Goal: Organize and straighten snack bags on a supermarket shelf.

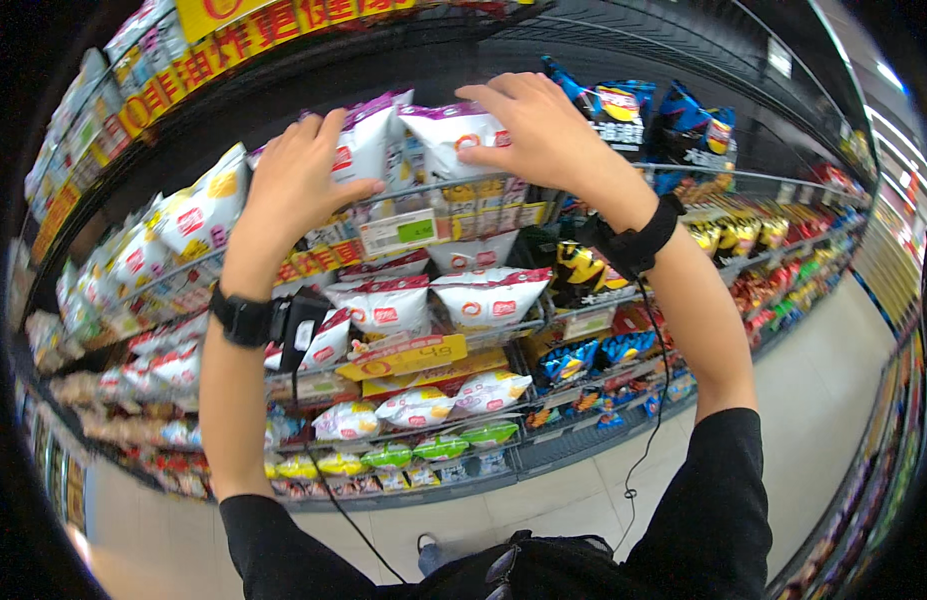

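Both of my hands are raised over the top rack of a store shelf. My left hand (pixel 294 169) lies against a white snack bag with a purple top (pixel 366 142), its thumb pointing right with the fingertips at the bag's left side. At the neighbouring white and purple bag (pixel 441 142), my right hand (pixel 534 135) touches the right side, thumb across its front and fingers over the upper edge. Both bags stand upright behind the wire rail, a little apart. Whether either hand grips firmly is hard to tell. Below the rail hangs a price tag (pixel 399 231).
Yellow and white snack bags (pixel 200 206) stand left of my left arm, blue and black bags (pixel 621 120) beyond my right hand. Lower racks carry white and red bags (pixel 493 296). Cables hang from the black wrist straps. Another stocked shelf (pixel 861 465) runs along the right.
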The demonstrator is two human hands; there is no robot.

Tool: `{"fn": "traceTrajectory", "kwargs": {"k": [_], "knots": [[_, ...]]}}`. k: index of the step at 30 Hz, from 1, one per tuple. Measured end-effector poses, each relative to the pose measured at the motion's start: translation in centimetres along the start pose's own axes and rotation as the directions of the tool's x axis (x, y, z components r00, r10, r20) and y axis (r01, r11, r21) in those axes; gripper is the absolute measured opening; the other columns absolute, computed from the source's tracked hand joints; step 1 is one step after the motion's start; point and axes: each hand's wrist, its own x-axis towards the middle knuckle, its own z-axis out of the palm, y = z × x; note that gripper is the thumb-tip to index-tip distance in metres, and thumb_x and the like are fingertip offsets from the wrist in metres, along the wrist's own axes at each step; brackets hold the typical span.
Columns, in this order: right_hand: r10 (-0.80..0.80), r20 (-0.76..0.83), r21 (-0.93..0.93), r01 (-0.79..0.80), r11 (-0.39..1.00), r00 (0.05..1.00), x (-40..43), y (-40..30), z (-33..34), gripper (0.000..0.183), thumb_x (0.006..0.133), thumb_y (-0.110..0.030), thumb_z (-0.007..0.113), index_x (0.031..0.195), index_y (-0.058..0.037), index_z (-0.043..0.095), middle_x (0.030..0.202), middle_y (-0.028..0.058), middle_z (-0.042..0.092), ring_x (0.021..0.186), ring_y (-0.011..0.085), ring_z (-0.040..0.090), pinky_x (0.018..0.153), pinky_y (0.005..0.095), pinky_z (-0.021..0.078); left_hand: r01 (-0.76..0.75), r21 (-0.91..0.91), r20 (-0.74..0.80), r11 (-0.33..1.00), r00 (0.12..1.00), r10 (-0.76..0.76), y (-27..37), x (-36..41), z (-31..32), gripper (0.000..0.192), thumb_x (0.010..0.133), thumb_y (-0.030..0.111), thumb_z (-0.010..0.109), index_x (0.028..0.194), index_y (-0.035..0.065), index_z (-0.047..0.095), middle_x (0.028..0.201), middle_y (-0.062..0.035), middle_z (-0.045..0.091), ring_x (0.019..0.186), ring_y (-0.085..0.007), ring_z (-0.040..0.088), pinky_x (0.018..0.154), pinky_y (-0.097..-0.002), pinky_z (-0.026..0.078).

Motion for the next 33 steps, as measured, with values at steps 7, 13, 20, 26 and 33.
{"fn": "traceTrajectory", "kwargs": {"k": [7, 13, 20, 26, 33], "knots": [[0.048, 0.106, 0.04, -0.053, 0.998, 0.993, -0.5, 0.4, 0.6, 0.053, 0.081, -0.041, 0.07, 0.122, -0.0109, 0.057, 0.102, 0.0166, 0.064, 0.103, 0.0339, 0.06, 0.091, 0.0497, 0.0448, 0.03, 0.05, 0.074, 0.998, 0.997, -0.033, -0.1, 1.7, -0.3, 0.062, 0.07, 0.037, 0.077, 0.116, 0.0078, 0.048, 0.097, -0.0204, 0.063, 0.095, -0.0383, 0.06, 0.081, -0.0461, 0.047], [0.109, 0.08, 0.058, -0.114, 0.992, 0.991, -1.0, 1.1, 1.1, 0.046, 0.08, -0.037, 0.071, 0.116, -0.0093, 0.059, 0.098, 0.0154, 0.064, 0.101, 0.0345, 0.06, 0.091, 0.0506, 0.0447, -0.1, 0.085, -0.172, 0.991, 0.979, 0.113, 0.5, 2.0, -2.5, 0.056, 0.071, 0.032, 0.077, 0.114, 0.0084, 0.05, 0.098, -0.0169, 0.063, 0.096, -0.0351, 0.059, 0.084, -0.0436, 0.045], [0.038, 0.044, 0.107, -0.043, 0.993, 0.998, -1.1, 0.7, 1.2, 0.046, 0.084, -0.034, 0.068, 0.121, -0.0081, 0.057, 0.104, 0.0161, 0.063, 0.108, 0.0345, 0.058, 0.102, 0.0564, 0.0369, 0.033, 0.058, -0.293, 0.998, 0.956, -0.014, 6.4, 0.7, -12.9, 0.05, 0.071, 0.018, 0.078, 0.113, 0.002, 0.056, 0.108, -0.0152, 0.062, 0.101, -0.0287, 0.061, 0.089, -0.0378, 0.048], [0.11, -0.212, 0.527, 0.019, 0.85, 0.971, -0.6, -2.4, -3.7, 0.037, 0.089, -0.022, 0.062, 0.122, -0.0062, 0.058, 0.107, 0.0133, 0.064, 0.103, 0.0289, 0.062, 0.097, 0.0409, 0.0444, -0.104, -0.154, -0.482, 0.983, 0.876, 0.018, 3.1, -5.1, -17.5, 0.056, 0.075, 0.012, 0.078, 0.123, 0.0023, 0.051, 0.114, -0.014, 0.062, 0.109, -0.0228, 0.059, 0.092, -0.0355, 0.046], [-0.093, 0.29, 0.955, -0.282, 0.092, 0.952, -2.2, -8.5, -5.8, 0.075, 0.088, -0.036, 0.069, 0.149, -0.0145, 0.03, 0.138, 0.0268, 0.044, 0.123, 0.0321, 0.051, 0.099, 0.0413, 0.0446, -0.129, -0.904, -0.278, 0.407, 0.902, -0.332, -2.0, -14.4, -13.1, 0.08, 0.072, 0.013, 0.083, 0.136, -0.002, 0.038, 0.133, -0.0193, 0.053, 0.12, -0.0278, 0.054, 0.105, -0.0406, 0.042]]}}
